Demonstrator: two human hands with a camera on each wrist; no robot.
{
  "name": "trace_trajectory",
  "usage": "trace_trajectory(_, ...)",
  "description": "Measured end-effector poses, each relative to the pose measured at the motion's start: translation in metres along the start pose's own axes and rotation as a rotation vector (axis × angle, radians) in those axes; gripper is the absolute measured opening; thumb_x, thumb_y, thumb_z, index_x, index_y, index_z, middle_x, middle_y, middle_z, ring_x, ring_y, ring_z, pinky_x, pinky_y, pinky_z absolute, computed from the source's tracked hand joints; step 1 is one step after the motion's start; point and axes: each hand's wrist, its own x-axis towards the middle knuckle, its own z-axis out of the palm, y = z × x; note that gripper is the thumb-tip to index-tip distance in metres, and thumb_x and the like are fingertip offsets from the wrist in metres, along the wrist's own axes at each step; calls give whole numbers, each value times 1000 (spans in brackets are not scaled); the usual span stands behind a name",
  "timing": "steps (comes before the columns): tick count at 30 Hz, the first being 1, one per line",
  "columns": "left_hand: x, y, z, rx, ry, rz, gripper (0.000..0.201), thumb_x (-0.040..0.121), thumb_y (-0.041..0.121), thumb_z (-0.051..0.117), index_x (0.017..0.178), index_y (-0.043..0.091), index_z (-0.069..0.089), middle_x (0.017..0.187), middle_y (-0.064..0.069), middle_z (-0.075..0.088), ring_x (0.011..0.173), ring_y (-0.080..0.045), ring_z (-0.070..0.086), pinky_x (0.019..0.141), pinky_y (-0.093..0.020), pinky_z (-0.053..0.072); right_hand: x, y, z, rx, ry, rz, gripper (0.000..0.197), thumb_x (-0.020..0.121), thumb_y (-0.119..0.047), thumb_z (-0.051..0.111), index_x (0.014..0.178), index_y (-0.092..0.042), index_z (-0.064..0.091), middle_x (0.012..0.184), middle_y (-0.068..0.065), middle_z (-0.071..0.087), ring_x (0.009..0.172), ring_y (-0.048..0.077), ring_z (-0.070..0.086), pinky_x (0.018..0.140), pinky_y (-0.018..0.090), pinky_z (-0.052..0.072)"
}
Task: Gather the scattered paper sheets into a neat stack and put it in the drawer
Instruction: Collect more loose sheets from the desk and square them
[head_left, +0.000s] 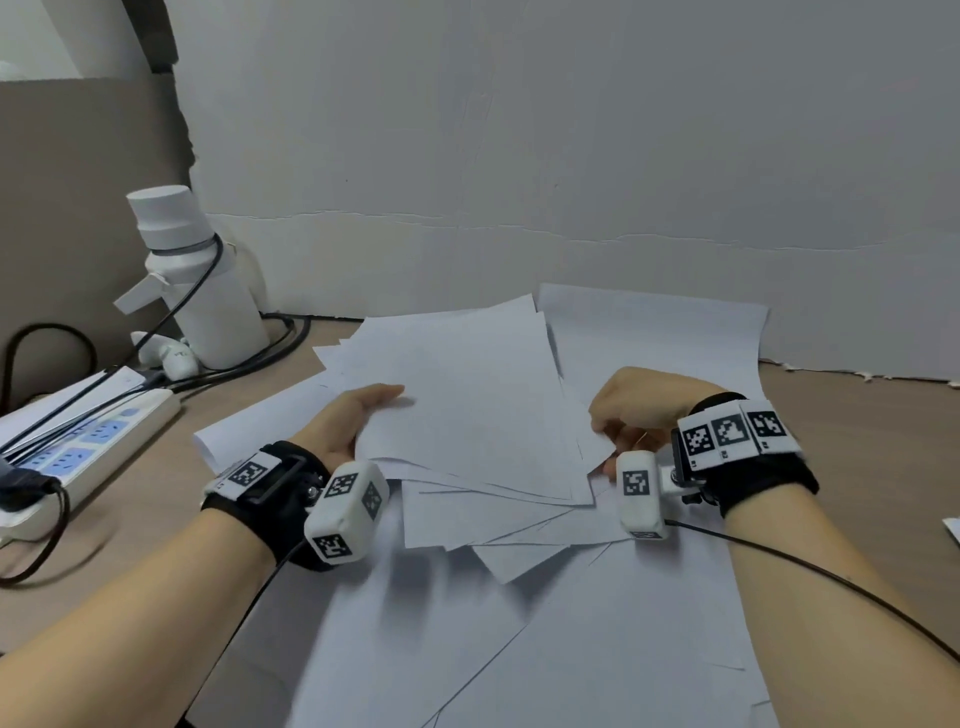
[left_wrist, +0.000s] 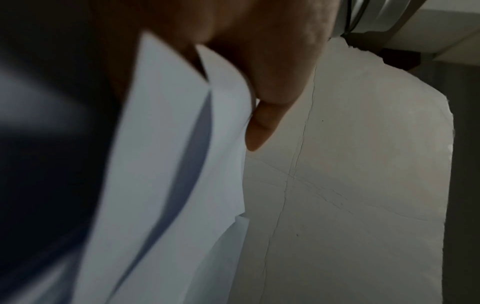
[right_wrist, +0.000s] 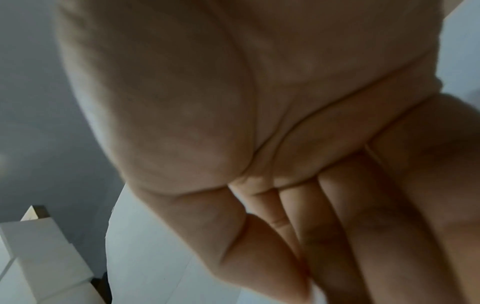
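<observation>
We hold a loose stack of sheets (head_left: 467, 395) above the desk (head_left: 857, 415): our left hand (head_left: 353, 421) pinches its left edge, our right hand (head_left: 639, 410) curls round the right edge. More sheets (head_left: 597, 623) lie scattered beneath.

Bottle (head_left: 200, 275): white, capped, upright at the far left of the surface (head_left: 857, 415).
Cable (head_left: 192, 291): black, looped round the bottle's neck.
Power strip (head_left: 78, 452): white with blue sockets, at the left edge.
Backdrop (head_left: 519, 156): creased white sheet standing behind the surface.
Cardboard (head_left: 78, 182): brown panel, far left.
</observation>
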Motion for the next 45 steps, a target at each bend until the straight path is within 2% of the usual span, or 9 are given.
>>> trace_trajectory(8, 6, 1, 14, 328, -4, 139, 22, 94, -5, 61, 115, -1, 64, 97, -16, 72, 78, -30, 68, 73, -38, 57, 3, 1, -3, 4, 94, -14, 22, 84, -22, 64, 85, 0, 66, 76, 7, 72, 81, 35, 73, 75, 37, 55)
trace_trajectory(13, -1, 3, 4, 248, -120, 371, 26, 92, -8, 62, 113, 7, 64, 90, -10, 70, 74, -19, 69, 63, -31, 56, 9, 7, -13, 153, 373, -106, 78, 79, -56, 73, 129, 2, 56, 125, 18, 64, 105, 36, 67, 92, 46, 57)
trace_trajectory(17, -14, 9, 3, 142, -232, 462, 47, 70, 12, 86, 113, 8, 68, 102, -11, 75, 85, -21, 75, 68, -30, 61, 2, -1, -11, 168, 332, -195, 118, 61, -80, 70, 152, -14, 32, 154, 2, 39, 134, 23, 47, 111, 43, 39)
trace_trajectory(19, -16, 18, 0, 155, -300, 467, 79, 42, 29, 101, 112, 10, 70, 107, -12, 76, 92, -24, 75, 70, -32, 61, -7, -7, -12, 235, 332, -327, 95, 64, -73, 75, 139, -19, 50, 141, -5, 56, 125, 10, 56, 105, 34, 45)
trace_trajectory(22, -24, 37, -2, 247, -386, 474, 92, 35, 33, 104, 117, 8, 69, 116, -16, 73, 101, -30, 73, 75, -37, 61, -30, -17, -17, 373, 321, -557, 14, 80, -36, 79, 90, -28, 73, 85, -15, 75, 81, -3, 69, 78, 20, 53)
trace_trajectory(27, -34, 62, 17, 298, -471, 573, 58, 72, 9, 82, 126, 12, 63, 122, -11, 72, 111, -28, 70, 82, -37, 59, -49, -26, -24, 520, 320, -785, 37, 81, -16, 77, 116, -9, 68, 108, 1, 75, 100, 13, 71, 81, 21, 55)
trace_trajectory(34, -34, 79, 29, 228, -518, 583, 51, 64, 10, 92, 112, 13, 75, 118, -13, 73, 105, -28, 72, 80, -35, 60, -44, -23, -31, 551, 549, -777, 19, 82, -2, 75, 100, -8, 72, 92, 4, 77, 86, 23, 74, 73, 36, 60)
trace_trajectory(37, -32, 82, 34, 207, -438, 673, 67, 56, 25, 97, 117, 14, 73, 123, -13, 71, 111, -28, 70, 84, -37, 60, -47, -25, -33, 589, 695, -845, 16, 82, -4, 77, 92, -15, 73, 89, -3, 77, 86, 16, 74, 77, 34, 60)
trace_trajectory(45, -63, 105, 79, 102, -299, 1125, 42, 74, 11, 85, 113, 15, 72, 116, -11, 74, 109, -30, 71, 92, -45, 57, -73, -42, -30, 604, 842, -994, 26, 86, -3, 73, 74, -24, 63, 65, -24, 67, 64, -6, 64, 63, 11, 49)
